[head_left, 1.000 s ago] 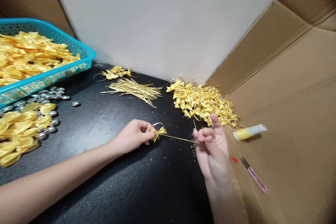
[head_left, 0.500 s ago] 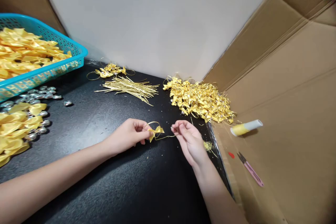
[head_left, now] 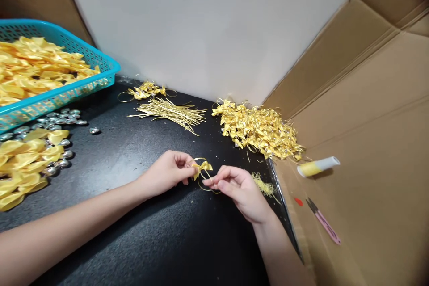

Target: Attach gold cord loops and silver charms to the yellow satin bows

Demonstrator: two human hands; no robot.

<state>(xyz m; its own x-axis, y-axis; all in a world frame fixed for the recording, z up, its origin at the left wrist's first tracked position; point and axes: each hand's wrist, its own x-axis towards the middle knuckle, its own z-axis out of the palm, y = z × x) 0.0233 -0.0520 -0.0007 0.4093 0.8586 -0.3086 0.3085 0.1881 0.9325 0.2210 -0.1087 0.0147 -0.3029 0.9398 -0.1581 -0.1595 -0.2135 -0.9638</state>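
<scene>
My left hand (head_left: 174, 169) pinches a yellow ribbon bow (head_left: 203, 167) between thumb and fingers, above the black tabletop. A thin gold cord (head_left: 209, 190) hangs in a loop from the bow. Close to the bow on its right, my right hand (head_left: 236, 184) has its thumb and fingertips closed on the cord. Part of the bow and the cord's ends are hidden by the fingers. Behind the hands lies a bundle of cut gold cords (head_left: 172, 114).
At left stand a blue basket (head_left: 100, 69) of yellow bows, loose bows (head_left: 27, 165) and silver bells (head_left: 67, 118). Finished-looking bows (head_left: 258, 129) are heaped back right. Cord scraps (head_left: 263, 184), a pink-handled cutter (head_left: 323, 222) and a yellow-white tube (head_left: 318, 166) lie right, by cardboard walls.
My right hand has moved left, close to the bow, and the cord that stretched between the hands now curls in a loop. My left hand keeps hold of the bow.
</scene>
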